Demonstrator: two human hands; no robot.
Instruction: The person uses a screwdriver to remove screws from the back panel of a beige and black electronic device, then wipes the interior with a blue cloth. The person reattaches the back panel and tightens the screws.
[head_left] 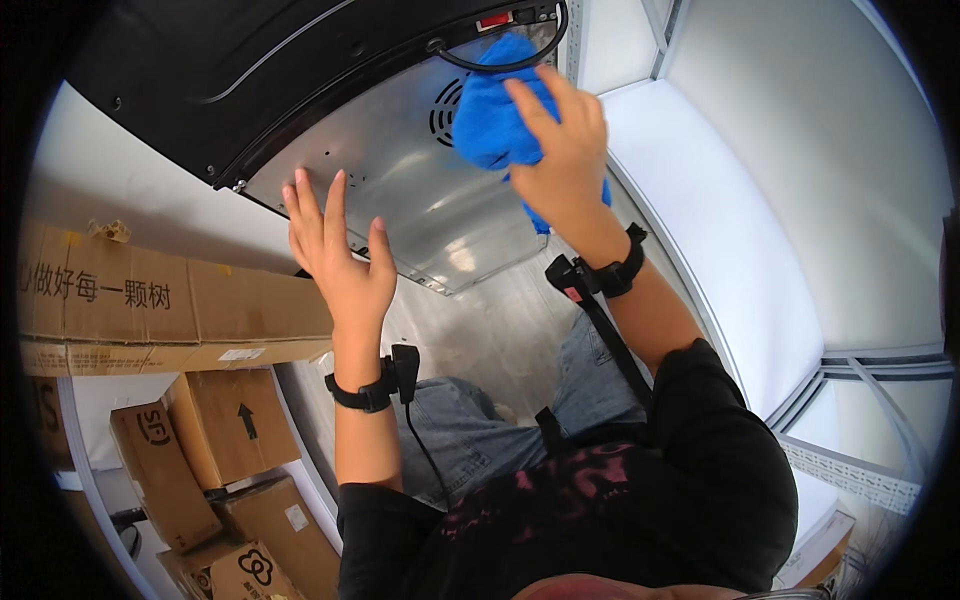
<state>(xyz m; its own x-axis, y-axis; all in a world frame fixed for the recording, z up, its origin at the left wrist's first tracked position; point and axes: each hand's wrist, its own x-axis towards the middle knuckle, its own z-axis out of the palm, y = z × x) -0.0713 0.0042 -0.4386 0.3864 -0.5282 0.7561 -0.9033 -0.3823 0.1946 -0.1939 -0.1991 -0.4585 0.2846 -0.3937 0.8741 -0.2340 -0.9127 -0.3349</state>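
Note:
A blue cloth [492, 118] is bunched under my right hand [562, 150], which presses it on the silver metal panel [400, 195] of a large black-cased machine [230, 75]. Part of the cloth hangs below my palm, and it partly covers the round slotted vent [443, 112]. My left hand [340, 245] is raised at the panel's left part with its fingers spread; nothing is in it. Whether its fingertips touch the metal I cannot tell. Above the cloth loops a black cable [490, 68], close to a red switch [494, 20].
A long cardboard box [230, 310] lies at the left, above a shelf stacked with several brown cartons [240, 425]. White shelving [720, 210] with metal posts runs along the right. Grey flooring [440, 335] shows between my legs and the machine.

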